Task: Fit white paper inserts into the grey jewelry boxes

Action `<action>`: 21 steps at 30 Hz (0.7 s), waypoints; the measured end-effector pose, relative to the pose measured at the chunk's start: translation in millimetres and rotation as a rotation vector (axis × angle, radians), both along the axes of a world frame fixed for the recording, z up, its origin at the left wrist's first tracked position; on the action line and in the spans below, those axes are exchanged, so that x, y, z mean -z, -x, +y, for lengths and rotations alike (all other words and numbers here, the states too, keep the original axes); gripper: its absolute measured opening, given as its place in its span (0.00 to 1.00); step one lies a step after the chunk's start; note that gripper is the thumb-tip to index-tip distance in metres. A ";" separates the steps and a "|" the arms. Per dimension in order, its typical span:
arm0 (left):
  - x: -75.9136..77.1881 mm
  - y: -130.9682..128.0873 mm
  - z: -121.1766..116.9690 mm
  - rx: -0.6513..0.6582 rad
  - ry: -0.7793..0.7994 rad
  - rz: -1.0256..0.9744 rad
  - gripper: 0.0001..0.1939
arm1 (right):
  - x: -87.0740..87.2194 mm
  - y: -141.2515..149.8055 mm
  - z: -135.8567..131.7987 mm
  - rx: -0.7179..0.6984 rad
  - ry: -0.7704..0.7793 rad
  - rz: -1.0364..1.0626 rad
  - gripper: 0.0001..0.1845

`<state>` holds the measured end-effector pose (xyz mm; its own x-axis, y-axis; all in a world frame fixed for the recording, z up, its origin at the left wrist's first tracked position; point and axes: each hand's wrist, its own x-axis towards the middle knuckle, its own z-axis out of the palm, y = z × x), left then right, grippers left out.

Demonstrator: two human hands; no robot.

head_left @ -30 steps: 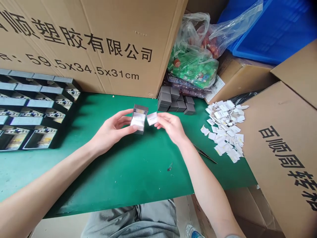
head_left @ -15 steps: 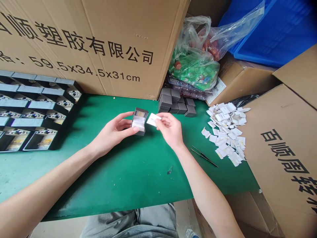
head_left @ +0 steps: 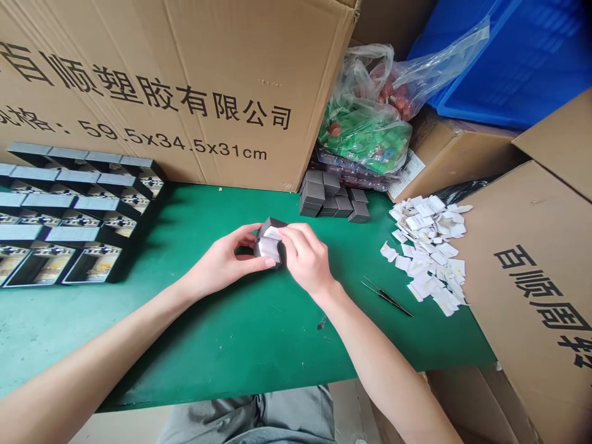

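Fingers (head_left: pixel 298 243) clasp small grey box (head_left: pixel 269 227)

A packing workshop — a green-matted workbench (head_left: pixel 222 345), stacked grey boxes (head_left: pixel 330 194), printed cardboard cartons (head_left: pixel 185 92) and a blue plastic crate (head_left: pixel 509 68).

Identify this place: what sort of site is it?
Probably a small packing workshop: a green-matted workbench, rows of open dark display boxes, and large printed cardboard cartons.
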<state>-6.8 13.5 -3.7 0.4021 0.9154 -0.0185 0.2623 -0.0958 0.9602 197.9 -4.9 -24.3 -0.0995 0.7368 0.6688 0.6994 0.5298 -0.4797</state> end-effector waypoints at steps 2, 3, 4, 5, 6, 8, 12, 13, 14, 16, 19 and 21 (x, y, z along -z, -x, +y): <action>-0.2 -0.3 -0.6 0.007 -0.014 0.009 0.46 | 3.2 0.7 3.1 0.008 0.009 -0.055 0.17; -0.1 -0.3 -0.8 0.013 -0.015 0.005 0.45 | 4.3 1.4 4.3 0.005 0.009 -0.073 0.17; 0.2 -0.2 -0.9 0.020 -0.014 -0.003 0.45 | 5.0 2.2 5.2 0.000 0.008 -0.086 0.17; 0.6 0.0 -0.9 0.028 -0.011 -0.011 0.44 | 5.2 2.9 5.7 -0.008 0.010 -0.096 0.18; 1.3 0.3 -0.8 0.032 -0.009 -0.018 0.43 | 5.1 3.6 5.9 -0.015 0.015 -0.100 0.18; 3.2 1.2 -0.4 0.038 -0.012 -0.022 0.41 | 4.3 4.4 5.6 -0.023 0.039 -0.093 0.18; 8.1 3.6 0.7 0.060 -0.022 -0.023 0.40 | 4.9 4.4 5.1 -0.031 0.085 -0.071 0.17; 9.1 4.2 0.9 0.068 -0.021 -0.024 0.40 | 5.9 4.2 5.3 -0.027 0.074 -0.072 0.16; 10.0 4.8 1.0 0.075 -0.020 -0.025 0.40 | 7.1 4.1 5.6 -0.016 0.055 -0.073 0.15; 11.1 5.9 0.9 0.089 -0.017 -0.030 0.41 | 9.5 4.0 6.8 0.019 0.004 -0.078 0.13; 11.9 7.0 0.4 0.113 -0.016 -0.042 0.42 | 10.9 4.4 9.0 0.061 -0.075 -0.062 0.11; 12.2 7.3 -0.2 0.127 -0.017 -0.048 0.42 | 9.9 4.4 9.7 0.059 -0.114 -0.028 0.11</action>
<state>-14.1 13.3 -15.9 0.5152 0.8568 0.0189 0.2008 -0.1422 0.9693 193.5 4.8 -34.2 -0.0775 0.6611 0.7463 0.7433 0.5372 -0.3986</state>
